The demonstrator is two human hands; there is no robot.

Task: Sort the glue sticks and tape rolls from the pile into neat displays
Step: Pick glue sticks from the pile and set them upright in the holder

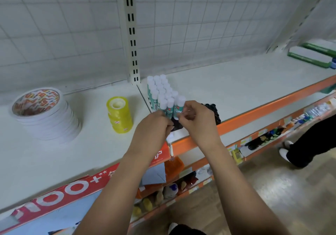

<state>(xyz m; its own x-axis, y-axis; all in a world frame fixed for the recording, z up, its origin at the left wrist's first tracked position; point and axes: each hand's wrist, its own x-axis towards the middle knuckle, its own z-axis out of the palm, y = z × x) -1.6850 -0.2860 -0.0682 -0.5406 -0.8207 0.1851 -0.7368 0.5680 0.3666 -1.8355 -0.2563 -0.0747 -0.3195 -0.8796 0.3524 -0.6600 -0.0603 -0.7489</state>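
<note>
One long cream shelf (236,89) with an orange front edge, carrying the lot. At far left, one leaning stack of flat white tape rolls (47,114), roughly ten, holes up, axis vertical. Nearer the middle, one yellow tape column (120,115), about four rolls on end, axis likewise vertical. Just right of the shelf joint, a tight block of glue sticks (161,93), three across and about six deep, all upright, white caps up, long axis vertical; exact count hidden by the hands. Just beside the block's front right corner, one black pack (213,110) with a knobbly top, contents unclear. Left hand (154,127) and right hand (197,118) together at the block's front row, fingers of both curled, tips almost meeting; whether gripping a stick or the pack, cannot tell.
</note>
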